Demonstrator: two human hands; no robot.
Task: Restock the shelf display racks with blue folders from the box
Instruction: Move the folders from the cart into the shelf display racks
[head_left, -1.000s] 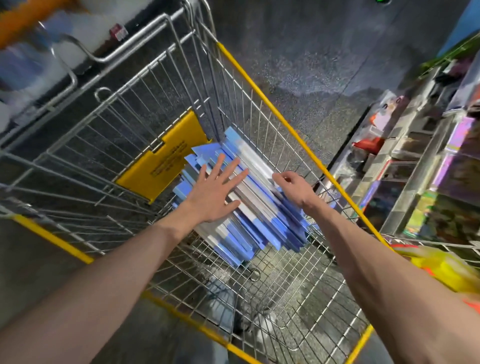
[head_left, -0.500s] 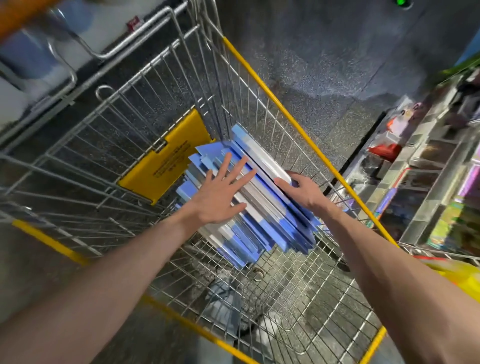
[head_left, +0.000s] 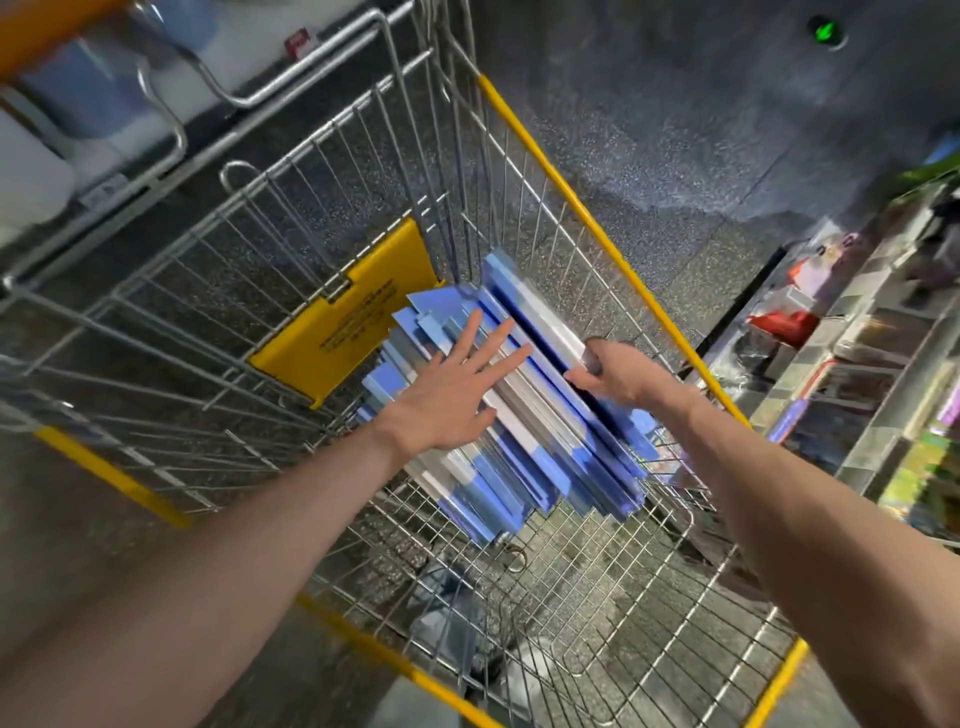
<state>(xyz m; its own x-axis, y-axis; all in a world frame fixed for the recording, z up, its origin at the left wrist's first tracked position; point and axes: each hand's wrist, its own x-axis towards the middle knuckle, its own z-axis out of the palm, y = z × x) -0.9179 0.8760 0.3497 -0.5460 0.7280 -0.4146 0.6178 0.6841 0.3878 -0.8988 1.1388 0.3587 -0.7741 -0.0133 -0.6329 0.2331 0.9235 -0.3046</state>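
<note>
Leaning on edge in the far corner of the wire cart (head_left: 561, 183), blue folders (head_left: 540, 460) stand packed in one slanted stack, just beside a yellow placard (head_left: 345, 332) on the cart's end wall. Head view, some blur. Left hand (head_left: 447, 402): fingers straight and spread, palm laid flat on the stack's upper edges. Right hand (head_left: 618, 371): fingers curled over the outermost folders at the stack's right side, pinching them. Shelf racks (head_left: 878, 374) with mixed goods sit beyond the cart's right rim.
</note>
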